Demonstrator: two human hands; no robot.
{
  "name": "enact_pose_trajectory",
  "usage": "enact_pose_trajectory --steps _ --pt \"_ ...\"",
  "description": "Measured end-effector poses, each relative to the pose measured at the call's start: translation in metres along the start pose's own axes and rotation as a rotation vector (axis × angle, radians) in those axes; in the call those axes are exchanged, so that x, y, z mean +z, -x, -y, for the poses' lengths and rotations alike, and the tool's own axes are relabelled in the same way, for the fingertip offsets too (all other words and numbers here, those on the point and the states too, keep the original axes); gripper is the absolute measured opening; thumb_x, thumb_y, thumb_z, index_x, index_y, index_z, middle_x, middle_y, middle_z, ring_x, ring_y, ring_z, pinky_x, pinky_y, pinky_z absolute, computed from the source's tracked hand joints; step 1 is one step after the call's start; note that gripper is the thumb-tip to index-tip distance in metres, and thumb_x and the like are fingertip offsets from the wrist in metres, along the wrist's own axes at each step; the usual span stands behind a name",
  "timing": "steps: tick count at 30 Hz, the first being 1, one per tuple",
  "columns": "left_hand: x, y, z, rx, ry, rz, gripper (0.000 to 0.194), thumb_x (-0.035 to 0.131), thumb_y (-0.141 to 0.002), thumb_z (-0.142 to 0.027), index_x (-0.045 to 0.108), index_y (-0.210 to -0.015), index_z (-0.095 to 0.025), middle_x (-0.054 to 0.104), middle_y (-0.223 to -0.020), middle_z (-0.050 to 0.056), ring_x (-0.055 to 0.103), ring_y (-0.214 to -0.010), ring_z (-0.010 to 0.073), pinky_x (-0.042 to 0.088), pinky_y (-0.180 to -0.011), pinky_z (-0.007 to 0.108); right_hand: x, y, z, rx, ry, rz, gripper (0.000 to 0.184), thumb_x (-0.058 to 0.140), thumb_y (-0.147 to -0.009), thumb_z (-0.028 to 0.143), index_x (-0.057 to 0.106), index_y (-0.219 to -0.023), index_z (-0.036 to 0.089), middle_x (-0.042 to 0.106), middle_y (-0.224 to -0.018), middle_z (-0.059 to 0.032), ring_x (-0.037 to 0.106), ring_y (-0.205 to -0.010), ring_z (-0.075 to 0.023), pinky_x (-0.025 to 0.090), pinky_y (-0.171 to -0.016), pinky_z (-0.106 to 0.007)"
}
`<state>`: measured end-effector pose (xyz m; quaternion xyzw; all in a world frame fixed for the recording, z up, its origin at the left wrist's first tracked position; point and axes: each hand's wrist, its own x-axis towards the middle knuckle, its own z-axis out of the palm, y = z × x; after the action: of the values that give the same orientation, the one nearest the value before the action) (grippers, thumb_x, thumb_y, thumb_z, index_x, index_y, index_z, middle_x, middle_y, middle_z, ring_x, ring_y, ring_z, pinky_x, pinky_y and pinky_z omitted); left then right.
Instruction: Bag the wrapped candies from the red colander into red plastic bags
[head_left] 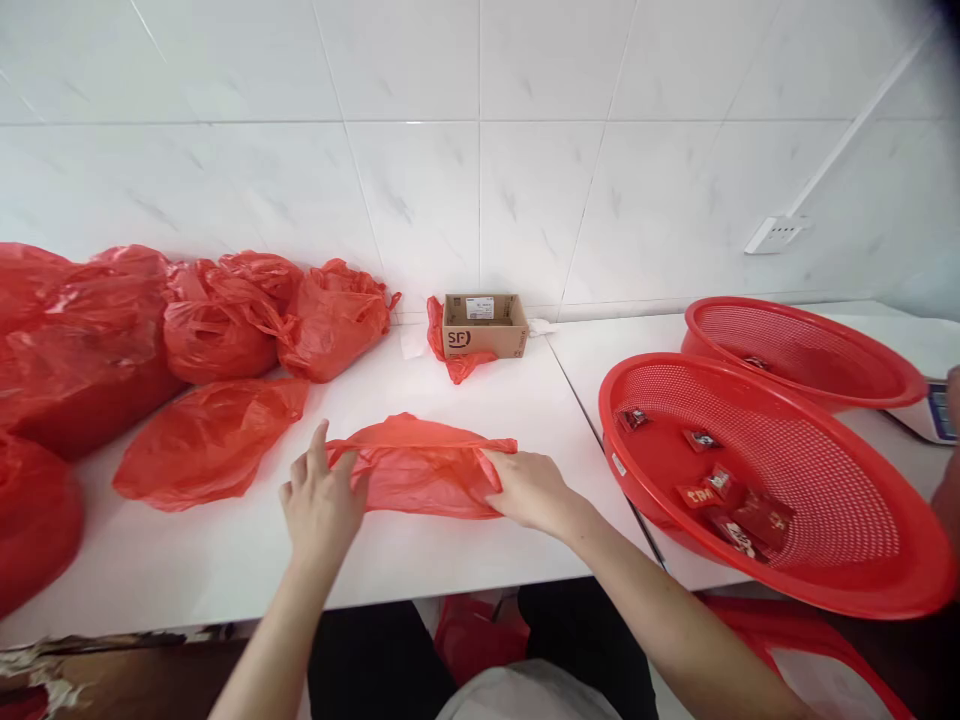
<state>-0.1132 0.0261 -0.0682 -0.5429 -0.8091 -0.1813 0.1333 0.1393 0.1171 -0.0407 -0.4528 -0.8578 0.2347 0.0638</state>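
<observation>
A thin red plastic bag [424, 462] lies on the white table [225, 560] right in front of me. My left hand [321, 500] pinches its left edge with thumb and fingers, the index finger raised. My right hand [529, 488] grips the bag's right edge with fingers curled into the plastic. The bag is stretched between both hands, its mouth slightly lifted.
Several filled red bags [217, 320] are heaped along the left and back of the table, one flatter bag [206, 440] close by. A small cardboard box [484, 325] stands by the wall. Two red mesh baskets [840, 560] at right hold small red packets [739, 510]. A scale [934, 415] pokes in at far right.
</observation>
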Motion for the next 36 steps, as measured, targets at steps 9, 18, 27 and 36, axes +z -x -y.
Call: enact_pose_trajectory --steps 9,18,27,36 --pt "-0.012 0.009 0.018 -0.087 0.526 0.466 0.045 0.044 -0.083 -0.022 0.065 -0.123 -0.024 0.074 -0.1 0.003 0.068 -0.076 0.0214 0.055 -0.07 0.033 -0.05 0.076 -0.032 -0.046 -0.435 0.096 0.057 0.059 -0.088 0.043 0.045 -0.144 0.038 0.072 -0.11 -0.0013 0.068 -0.072 -0.0155 0.052 -0.071 -0.03" --pt "-0.033 0.049 0.024 -0.598 1.213 0.599 0.068 0.071 -0.074 -0.055 0.058 -0.131 -0.019 0.069 -0.122 0.009 0.062 -0.117 0.0281 0.052 -0.097 0.032 -0.066 0.153 -0.106 0.425 0.271 -0.158 0.054 0.058 -0.086 0.05 0.055 -0.136 0.029 0.074 -0.103 -0.0089 0.07 -0.091 -0.0323 0.053 -0.068 -0.039" --pt "-0.043 0.046 0.008 -0.41 1.066 0.541 0.054 0.077 -0.067 -0.053 0.071 -0.112 -0.023 0.071 -0.121 0.006 0.065 -0.113 0.0295 0.054 -0.094 0.034 -0.076 0.053 -0.044 0.187 0.13 -0.218 0.059 0.044 -0.096 0.042 0.032 -0.152 0.025 0.072 -0.112 -0.0105 0.067 -0.104 -0.0305 0.052 -0.085 -0.042" --pt "-0.037 0.055 0.057 -0.186 0.771 0.51 0.045 0.071 -0.069 -0.06 0.075 -0.103 -0.031 0.072 -0.115 0.004 0.062 -0.118 0.0342 0.047 -0.103 0.046 -0.131 0.041 -0.1 0.198 0.168 -0.045 0.064 0.057 -0.086 0.047 0.043 -0.146 0.031 0.048 -0.147 -0.0076 0.055 -0.124 -0.0325 0.048 -0.096 -0.044"
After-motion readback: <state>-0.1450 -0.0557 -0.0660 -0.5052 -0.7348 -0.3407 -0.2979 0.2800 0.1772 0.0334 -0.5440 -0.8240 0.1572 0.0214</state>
